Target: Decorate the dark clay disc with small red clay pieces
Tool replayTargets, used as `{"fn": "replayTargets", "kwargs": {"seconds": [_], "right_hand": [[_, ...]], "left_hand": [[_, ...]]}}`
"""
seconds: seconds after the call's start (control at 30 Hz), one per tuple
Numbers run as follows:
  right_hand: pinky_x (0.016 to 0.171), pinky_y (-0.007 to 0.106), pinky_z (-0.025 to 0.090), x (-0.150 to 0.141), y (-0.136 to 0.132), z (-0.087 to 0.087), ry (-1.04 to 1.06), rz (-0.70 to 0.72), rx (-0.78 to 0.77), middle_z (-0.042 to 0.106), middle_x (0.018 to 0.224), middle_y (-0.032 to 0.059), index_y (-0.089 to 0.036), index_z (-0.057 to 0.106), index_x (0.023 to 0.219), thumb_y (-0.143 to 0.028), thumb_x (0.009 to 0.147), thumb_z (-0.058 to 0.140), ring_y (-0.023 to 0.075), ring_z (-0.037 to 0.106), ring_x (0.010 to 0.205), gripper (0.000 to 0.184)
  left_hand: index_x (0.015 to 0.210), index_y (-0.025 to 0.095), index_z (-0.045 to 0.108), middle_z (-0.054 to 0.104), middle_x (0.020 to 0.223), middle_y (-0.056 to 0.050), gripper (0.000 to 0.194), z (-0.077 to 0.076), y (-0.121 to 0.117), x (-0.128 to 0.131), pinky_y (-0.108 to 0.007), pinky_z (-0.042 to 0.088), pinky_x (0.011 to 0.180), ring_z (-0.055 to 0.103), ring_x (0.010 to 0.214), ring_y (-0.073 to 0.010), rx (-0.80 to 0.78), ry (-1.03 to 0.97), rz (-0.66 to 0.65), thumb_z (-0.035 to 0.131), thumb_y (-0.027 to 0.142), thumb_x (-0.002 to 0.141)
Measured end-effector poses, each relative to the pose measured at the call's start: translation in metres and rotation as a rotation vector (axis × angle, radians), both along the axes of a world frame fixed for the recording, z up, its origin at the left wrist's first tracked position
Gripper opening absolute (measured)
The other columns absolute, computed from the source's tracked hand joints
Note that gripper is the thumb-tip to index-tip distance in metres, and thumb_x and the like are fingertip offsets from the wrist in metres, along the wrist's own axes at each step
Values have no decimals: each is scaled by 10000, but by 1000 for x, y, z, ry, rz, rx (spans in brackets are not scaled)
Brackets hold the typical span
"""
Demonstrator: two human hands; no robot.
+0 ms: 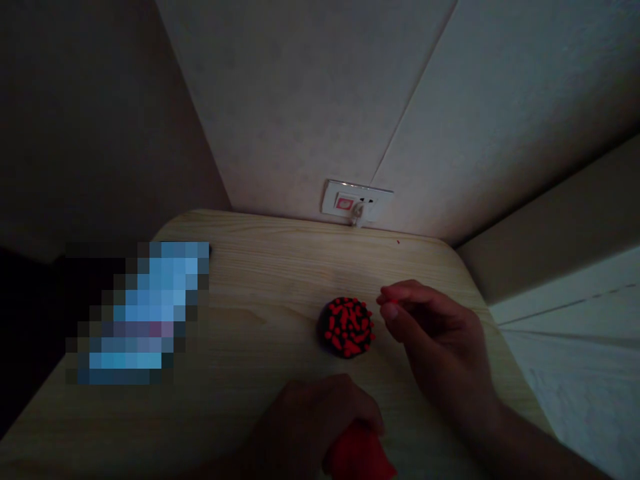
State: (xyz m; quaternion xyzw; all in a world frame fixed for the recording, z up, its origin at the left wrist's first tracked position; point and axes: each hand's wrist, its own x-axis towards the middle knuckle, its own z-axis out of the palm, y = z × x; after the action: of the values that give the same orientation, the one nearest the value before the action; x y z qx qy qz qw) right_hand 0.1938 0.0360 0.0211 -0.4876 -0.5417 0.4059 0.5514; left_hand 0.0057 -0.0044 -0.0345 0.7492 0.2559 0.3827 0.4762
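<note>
On the wooden tabletop (260, 293) sits a round dark object (326, 335), its top covered with small red dots and short wavy red strips. Just to its right, apart from it, my right hand (440, 340) is closed in a pinch on a small bit of red modelling clay (393, 302), mostly covered by thumb and fingertip. My left hand (320, 413), at the bottom, is curled around a larger lump of red modelling clay (357, 453). The lower part of that lump runs out of the picture.
A blurred-out bright screen (160, 300) lies at the table's left. Behind the table, a wall socket (357, 200) has a plug in it. A tiny red speck (398, 241) lies by the back edge. White bedding (590, 387) is at right.
</note>
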Motion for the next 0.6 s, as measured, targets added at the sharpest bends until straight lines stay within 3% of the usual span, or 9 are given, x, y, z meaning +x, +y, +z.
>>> {"fn": "replayTargets", "kwargs": {"seconds": [0.1, 0.23, 0.4, 0.6], "right_hand": [[494, 210, 509, -1, 0, 0, 36, -23, -46, 775, 763, 16, -264, 807, 886, -225, 824, 852, 126, 643, 594, 86], [497, 214, 544, -2, 0, 3, 39, -28, -65, 776, 711, 22, -230, 763, 792, -254, 763, 905, 135, 669, 574, 147], [519, 200, 534, -3, -1, 4, 77, 9, -12, 709, 640, -22, -230, 708, 717, -184, 681, 955, 114, 628, 563, 254], [520, 239, 489, -4, -8, 3, 73, 82, 92, 683, 650, -28, -237, 731, 751, -86, 642, 963, 124, 598, 577, 298]], "left_hand": [[936, 233, 635, 726, 785, 8, 374, 0, -1, 1, -166, 508, 560, 647, 600, -111, 24, -25, -13, 449, 543, 1031], [971, 251, 636, 734, 833, 20, 301, -10, -4, 2, -145, 520, 628, 678, 659, -100, 21, -28, 4, 404, 408, 1084], [985, 273, 654, 750, 859, 56, 172, -21, -6, 3, -127, 531, 660, 701, 692, -91, 8, 19, 6, 494, 259, 1048], [1013, 298, 666, 765, 901, 92, 163, -19, -7, 0, -122, 544, 700, 720, 734, -88, -27, 75, -9, 553, 181, 997]]}}
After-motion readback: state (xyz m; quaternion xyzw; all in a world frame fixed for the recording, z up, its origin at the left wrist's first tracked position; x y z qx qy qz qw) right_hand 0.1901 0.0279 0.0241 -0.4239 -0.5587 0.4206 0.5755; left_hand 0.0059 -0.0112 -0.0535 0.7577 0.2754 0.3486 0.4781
